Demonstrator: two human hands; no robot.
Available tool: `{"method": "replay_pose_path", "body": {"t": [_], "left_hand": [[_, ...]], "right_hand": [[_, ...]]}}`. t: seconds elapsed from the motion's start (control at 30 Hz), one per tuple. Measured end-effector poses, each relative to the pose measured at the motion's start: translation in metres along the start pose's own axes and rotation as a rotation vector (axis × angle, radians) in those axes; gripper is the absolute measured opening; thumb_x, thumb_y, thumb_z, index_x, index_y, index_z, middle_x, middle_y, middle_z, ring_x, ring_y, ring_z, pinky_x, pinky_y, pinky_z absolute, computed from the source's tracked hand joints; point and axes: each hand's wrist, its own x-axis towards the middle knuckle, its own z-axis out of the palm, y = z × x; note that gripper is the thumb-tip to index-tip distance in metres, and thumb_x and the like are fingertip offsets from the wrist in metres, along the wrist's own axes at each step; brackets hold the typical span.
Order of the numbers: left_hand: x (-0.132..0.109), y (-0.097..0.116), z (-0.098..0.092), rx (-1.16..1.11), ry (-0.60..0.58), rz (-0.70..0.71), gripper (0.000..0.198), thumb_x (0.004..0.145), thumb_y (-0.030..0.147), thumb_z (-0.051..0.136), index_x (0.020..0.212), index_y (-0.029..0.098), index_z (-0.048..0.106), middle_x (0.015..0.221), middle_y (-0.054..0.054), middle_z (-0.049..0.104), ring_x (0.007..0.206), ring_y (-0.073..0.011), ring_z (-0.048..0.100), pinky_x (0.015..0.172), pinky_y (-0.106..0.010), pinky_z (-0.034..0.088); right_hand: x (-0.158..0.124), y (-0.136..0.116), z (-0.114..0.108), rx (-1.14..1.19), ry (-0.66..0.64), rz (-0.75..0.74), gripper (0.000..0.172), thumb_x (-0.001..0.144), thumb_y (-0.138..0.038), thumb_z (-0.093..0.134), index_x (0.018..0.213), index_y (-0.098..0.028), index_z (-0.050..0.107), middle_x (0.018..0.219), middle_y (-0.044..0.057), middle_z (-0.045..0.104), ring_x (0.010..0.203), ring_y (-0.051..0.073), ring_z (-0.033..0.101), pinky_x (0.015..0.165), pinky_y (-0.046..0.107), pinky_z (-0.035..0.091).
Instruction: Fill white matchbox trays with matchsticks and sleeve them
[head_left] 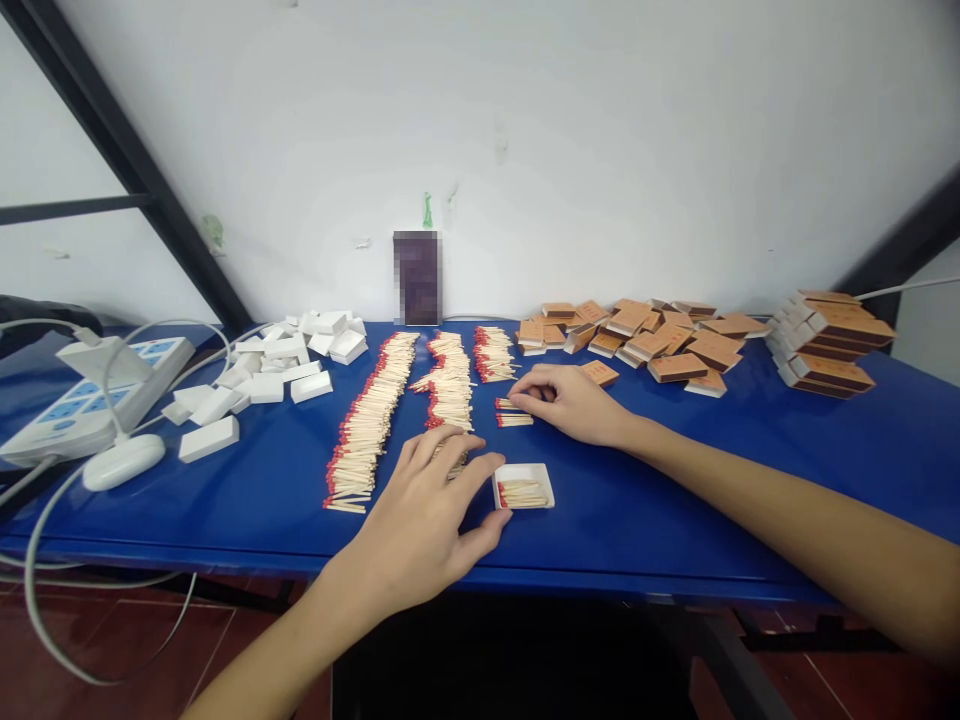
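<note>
A white matchbox tray (550, 486) lies near the table's front with several red-tipped matches (523, 493) inside. My left hand (431, 515) has its thumb and index finger at the two long sides of the tray's left end, holding it; the other fingers curl over the lower end of the middle row of matches (450, 375). Just behind the tray is a small group of matches (516, 419). My right hand (566, 400) pinches at the upper edge of this group, its fingertips closed on matches that are partly hidden.
Long and short match rows (367, 425) (493, 355) run away from me on the blue table (675, 500). Empty white trays (277, 360) lie left, beside a power strip (97, 395) with cables. Orange matchbox sleeves (660, 335) are heaped right, near stacked matchboxes (832, 340).
</note>
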Motion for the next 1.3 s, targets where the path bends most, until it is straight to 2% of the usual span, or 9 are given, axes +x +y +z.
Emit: {"method": "replay_pose_path", "body": {"t": [0.23, 0.4, 0.83, 0.97, 1.07, 1.3], "left_hand": [[-0.001, 0.0, 0.0, 0.0, -0.003, 0.0, 0.029, 0.094, 0.029, 0.059, 0.122, 0.02, 0.059, 0.126, -0.009, 0.06, 0.126, -0.028, 0.047, 0.105, -0.046, 0.041], [-0.001, 0.0, 0.0, 0.001, -0.002, -0.002, 0.029, 0.094, 0.03, 0.06, 0.121, 0.02, 0.059, 0.126, -0.009, 0.06, 0.125, -0.0276, 0.047, 0.105, -0.045, 0.042], [-0.001, 0.0, 0.0, 0.003, -0.012, -0.005, 0.03, 0.094, 0.03, 0.06, 0.123, 0.02, 0.059, 0.128, -0.01, 0.059, 0.125, -0.0285, 0.047, 0.104, -0.047, 0.042], [-0.002, -0.001, 0.0, 0.006, -0.014, -0.014, 0.031, 0.094, 0.03, 0.06, 0.124, 0.02, 0.059, 0.128, -0.009, 0.059, 0.126, -0.028, 0.046, 0.106, -0.047, 0.041], [-0.002, -0.001, 0.001, 0.005, -0.021, -0.017, 0.031, 0.094, 0.03, 0.06, 0.124, 0.02, 0.059, 0.128, -0.009, 0.058, 0.127, -0.0275, 0.045, 0.107, -0.046, 0.04], [-0.001, -0.001, 0.001, 0.004, -0.013, -0.012, 0.031, 0.094, 0.03, 0.06, 0.124, 0.02, 0.059, 0.127, -0.009, 0.059, 0.127, -0.0277, 0.046, 0.106, -0.046, 0.041]], "right_hand": [[0.0, 0.0, 0.0, -0.006, -0.005, -0.011, 0.027, 0.09, -0.038, 0.058, 0.083, -0.018, 0.075, 0.066, 0.001, 0.061, 0.06, 0.014, 0.047, 0.059, 0.028, 0.033], [-0.001, 0.002, 0.0, -0.028, -0.025, -0.011, 0.029, 0.092, -0.038, 0.057, 0.091, -0.019, 0.079, 0.075, 0.004, 0.065, 0.064, 0.014, 0.049, 0.062, 0.029, 0.035], [-0.003, -0.003, -0.004, -0.012, -0.087, -0.024, 0.03, 0.092, -0.04, 0.057, 0.096, -0.019, 0.078, 0.077, 0.004, 0.063, 0.067, 0.015, 0.05, 0.063, 0.029, 0.037], [-0.006, -0.01, -0.008, -0.081, -0.124, -0.051, 0.036, 0.088, -0.049, 0.063, 0.105, -0.019, 0.076, 0.087, 0.006, 0.062, 0.078, 0.018, 0.054, 0.07, 0.031, 0.04], [-0.008, -0.015, -0.01, -0.136, -0.155, -0.056, 0.04, 0.086, -0.049, 0.066, 0.112, -0.019, 0.074, 0.093, 0.007, 0.061, 0.087, 0.021, 0.056, 0.076, 0.033, 0.042], [-0.007, -0.015, -0.009, -0.056, -0.159, -0.058, 0.031, 0.091, -0.044, 0.063, 0.105, -0.021, 0.077, 0.092, 0.007, 0.063, 0.083, 0.019, 0.057, 0.075, 0.032, 0.043]]}}
